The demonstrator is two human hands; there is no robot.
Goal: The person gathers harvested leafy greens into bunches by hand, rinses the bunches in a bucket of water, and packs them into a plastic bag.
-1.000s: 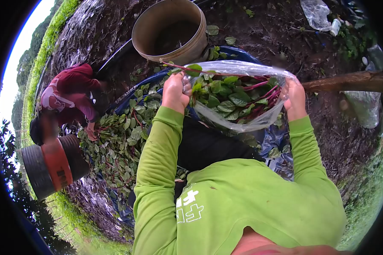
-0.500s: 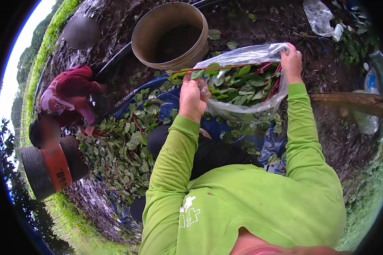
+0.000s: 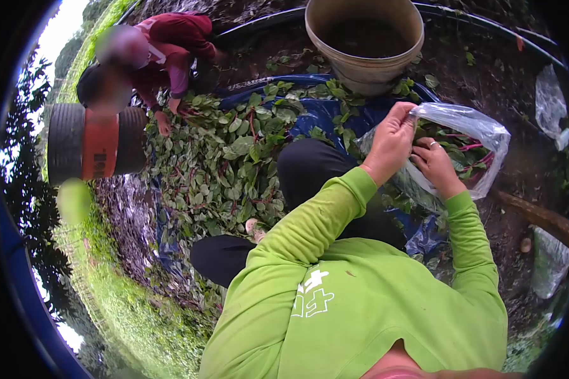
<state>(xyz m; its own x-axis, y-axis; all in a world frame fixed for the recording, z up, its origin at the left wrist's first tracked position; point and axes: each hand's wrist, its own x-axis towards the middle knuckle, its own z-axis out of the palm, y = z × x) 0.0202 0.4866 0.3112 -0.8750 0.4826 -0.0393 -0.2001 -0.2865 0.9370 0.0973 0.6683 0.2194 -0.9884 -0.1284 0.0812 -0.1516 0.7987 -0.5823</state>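
Observation:
A clear plastic bag [image 3: 464,118] with leafy, red-stemmed greens [image 3: 476,148] inside lies to the right of my knees, its mouth spread wide. My left hand [image 3: 392,139] pinches the bag's rim at the upper left of the opening. Just beside it, my right hand [image 3: 437,165], with a ring on one finger, rests at the near side of the mouth, fingers bent against the plastic. Its fingertips are partly hidden. More cut greens [image 3: 227,164] lie heaped on a blue plastic sheet [image 3: 325,120] to the left.
A large tan bucket [image 3: 363,60] stands beyond my hands. Another person in dark red [image 3: 177,44] bends over the heap, hands among the stems, near a black barrel with an orange band [image 3: 100,142]. At right are a wooden pole [image 3: 544,224] and loose clear plastic [image 3: 550,104].
My view has turned, so the scene sits further right. My hands have come close together. The right hand has left the bag's far corner for the near side of the mouth.

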